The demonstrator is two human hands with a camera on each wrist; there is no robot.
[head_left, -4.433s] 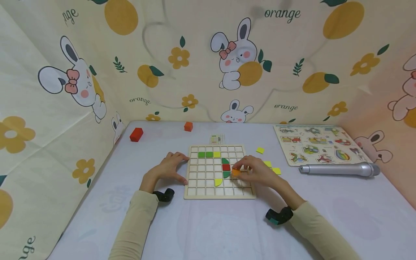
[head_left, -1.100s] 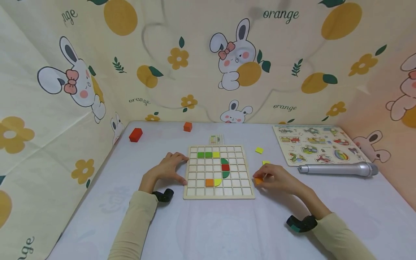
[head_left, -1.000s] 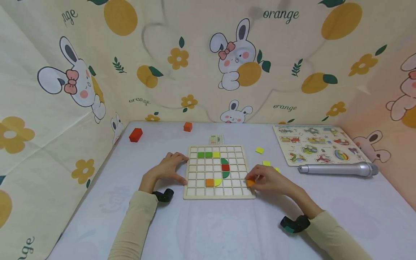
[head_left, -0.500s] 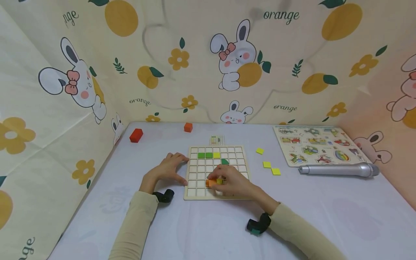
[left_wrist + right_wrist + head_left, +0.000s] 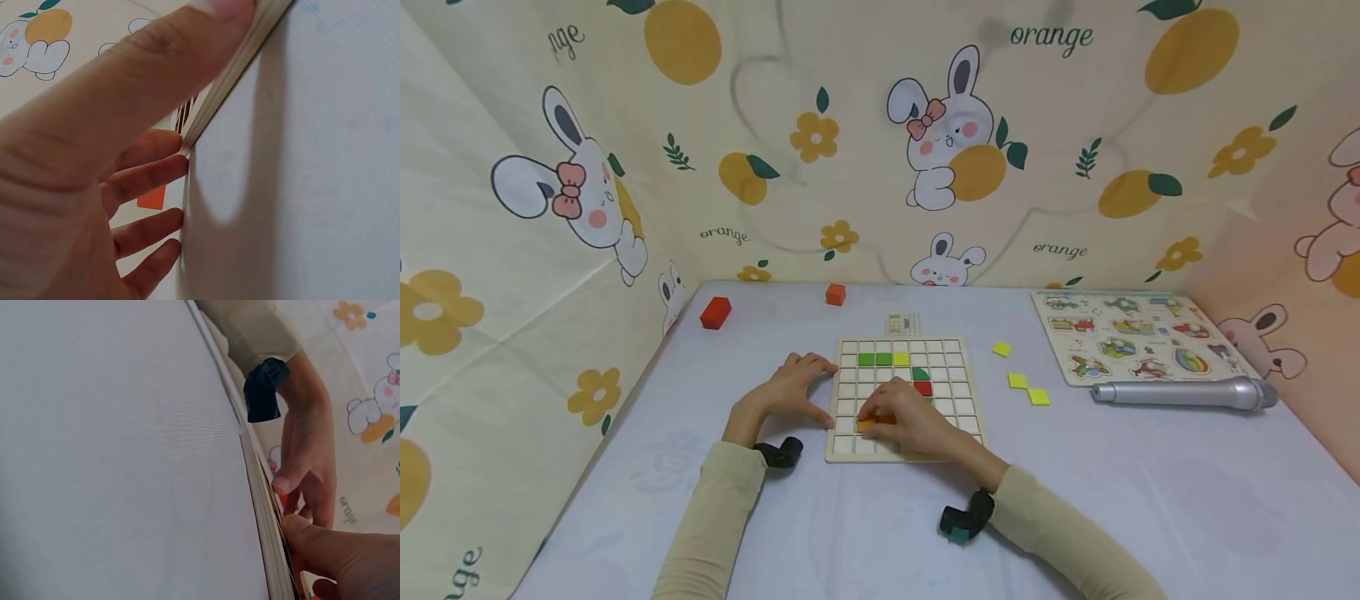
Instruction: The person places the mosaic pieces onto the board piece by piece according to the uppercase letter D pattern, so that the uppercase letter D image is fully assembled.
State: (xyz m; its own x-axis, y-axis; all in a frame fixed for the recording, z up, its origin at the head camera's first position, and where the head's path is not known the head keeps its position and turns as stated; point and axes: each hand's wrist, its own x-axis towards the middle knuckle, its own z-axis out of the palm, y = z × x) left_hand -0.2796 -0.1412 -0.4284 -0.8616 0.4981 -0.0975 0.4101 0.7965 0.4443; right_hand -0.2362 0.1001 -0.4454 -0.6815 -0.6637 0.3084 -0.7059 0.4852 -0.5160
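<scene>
A wooden grid board lies on the table. My left hand rests against its left edge, the thumb and fingertips touching the rim. Over the lower left squares my right hand pinches an orange square tile between thumb and fingers. Another orange tile shows partly beneath those fingers. Higher on the board are two green squares, a yellow square, a green rounded piece and a red square. The right hand hides the pieces under it.
Three yellow tiles lie right of the board. A small pattern card is behind it. A red block and an orange cube stand at the back left. At right are a picture puzzle board and a silver microphone.
One orange tile was set on the board's lower part. My right hand then took another from the right side and carried it left across the board. The left hand stayed put.
</scene>
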